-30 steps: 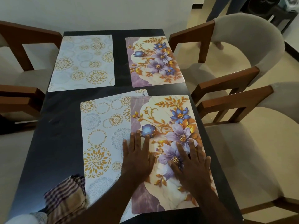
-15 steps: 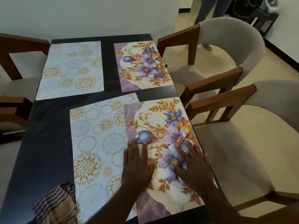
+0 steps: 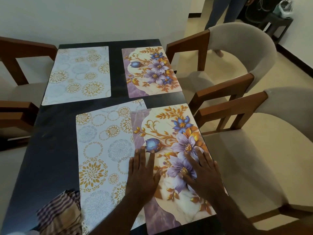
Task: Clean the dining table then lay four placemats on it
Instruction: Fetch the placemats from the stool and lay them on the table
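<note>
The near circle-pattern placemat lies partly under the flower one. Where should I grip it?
Take a grip on the circle-pattern placemat at its free left edge, coming from the left: it lies flat, and the flower placemat covers its right part.

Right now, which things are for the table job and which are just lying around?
Job: table, far circle placemat, far flower placemat, near circle placemat, near flower placemat, striped cloth.
Just there: near right chair, far right chair, a person's legs.
</note>
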